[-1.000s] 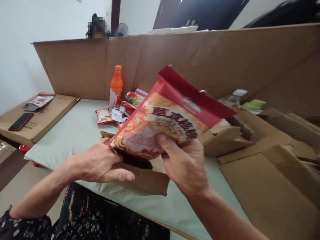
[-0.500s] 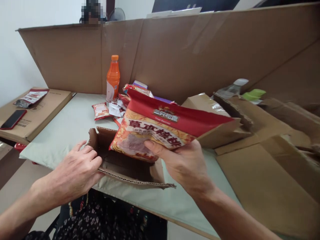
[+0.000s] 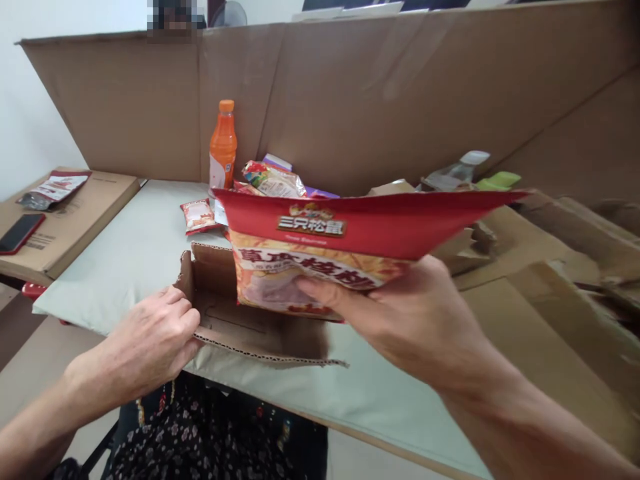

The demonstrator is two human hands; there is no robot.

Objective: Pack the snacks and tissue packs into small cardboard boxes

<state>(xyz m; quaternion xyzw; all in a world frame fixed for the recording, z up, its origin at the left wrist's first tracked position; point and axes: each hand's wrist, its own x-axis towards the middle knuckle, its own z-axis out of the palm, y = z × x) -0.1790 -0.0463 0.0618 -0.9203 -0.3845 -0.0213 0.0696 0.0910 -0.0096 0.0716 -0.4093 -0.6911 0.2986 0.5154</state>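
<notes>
My right hand (image 3: 410,313) grips a large red snack bag (image 3: 320,260) by its lower right part, thumb across the front. The bag is held upright above a small open cardboard box (image 3: 280,333), covering part of the box's far side. My left hand (image 3: 155,327) is closed on the box's left edge, with the fingertips partly hidden. Inside the box, the visible floor is bare brown cardboard. A small red-and-white snack packet (image 3: 197,217) lies on the table behind the box.
An orange drink bottle (image 3: 223,147) stands by a tall cardboard panel (image 3: 350,100), beside several snack packets (image 3: 275,180). At left, a flat carton (image 3: 100,200) carries a phone (image 3: 21,233) and a pouch (image 3: 55,189). Torn cardboard (image 3: 510,320) fills the right. A person's head shows behind the panel.
The snack bag has turned to face me more squarely and come closer, its top edge now spreading further right. My left hand has stayed on the box. The view has shifted slightly.
</notes>
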